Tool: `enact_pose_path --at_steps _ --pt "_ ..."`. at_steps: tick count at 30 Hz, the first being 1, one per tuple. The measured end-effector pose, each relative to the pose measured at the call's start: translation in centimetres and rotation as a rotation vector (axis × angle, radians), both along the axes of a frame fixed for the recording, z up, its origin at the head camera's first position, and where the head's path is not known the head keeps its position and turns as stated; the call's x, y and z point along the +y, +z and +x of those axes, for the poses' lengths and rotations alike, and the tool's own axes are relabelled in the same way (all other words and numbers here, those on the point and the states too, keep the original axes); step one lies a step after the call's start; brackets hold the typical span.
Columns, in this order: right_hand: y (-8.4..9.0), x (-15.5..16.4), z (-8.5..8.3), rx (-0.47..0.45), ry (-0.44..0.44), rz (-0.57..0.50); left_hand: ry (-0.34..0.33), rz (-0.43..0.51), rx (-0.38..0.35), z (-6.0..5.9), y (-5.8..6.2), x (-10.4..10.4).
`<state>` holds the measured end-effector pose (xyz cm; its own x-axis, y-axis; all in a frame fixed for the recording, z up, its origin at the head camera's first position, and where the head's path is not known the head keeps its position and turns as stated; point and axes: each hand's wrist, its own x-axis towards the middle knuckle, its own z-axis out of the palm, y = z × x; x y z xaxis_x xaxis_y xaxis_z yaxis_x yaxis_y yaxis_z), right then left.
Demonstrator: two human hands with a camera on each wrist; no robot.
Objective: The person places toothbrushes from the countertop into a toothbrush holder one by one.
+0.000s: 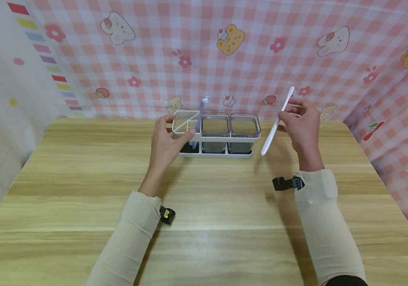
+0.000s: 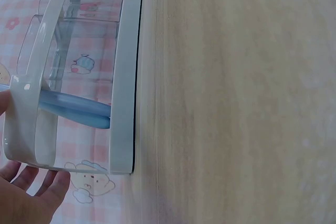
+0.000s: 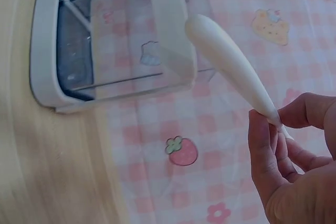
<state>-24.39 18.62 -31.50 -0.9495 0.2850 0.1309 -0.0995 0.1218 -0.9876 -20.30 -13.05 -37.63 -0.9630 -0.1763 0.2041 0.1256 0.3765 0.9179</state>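
A white rack (image 1: pixel 225 138) stands at the far middle of the wooden table (image 1: pixel 204 230). Two clear cups (image 1: pixel 215 127) fill its middle and right bays. A blue toothbrush (image 1: pixel 200 119) leans upright in the left bay. My left hand (image 1: pixel 166 143) grips the rack's left end, thumb on the top rim and fingers at the front. The left wrist view shows the rack (image 2: pixel 123 77), the blue toothbrush (image 2: pixel 73 108) and my left hand (image 2: pixel 26 198) close up. My right hand (image 1: pixel 302 121) pinches a white toothbrush (image 1: pixel 273 129) in the air, right of the rack. In the right wrist view the white toothbrush (image 3: pixel 231 61) slants above the rack (image 3: pixel 44 40).
A pink checked cloth with bears and rabbits (image 1: pixel 261 59) hangs behind and to the right of the table. A white curtain (image 1: pixel 4 99) closes the left side. Bare wood lies between me and the rack.
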Motion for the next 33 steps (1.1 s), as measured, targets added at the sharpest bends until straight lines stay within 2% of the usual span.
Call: enact_pose_path --at_steps 13,33 --pt "1.4 -1.0 0.5 0.071 0.012 -0.092 -0.002 0.003 -0.003 0.1 0.1 0.0" --pt "1.4 -3.6 0.6 0.161 0.065 -0.27 -0.002 0.006 0.0 0.1 0.1 0.0"
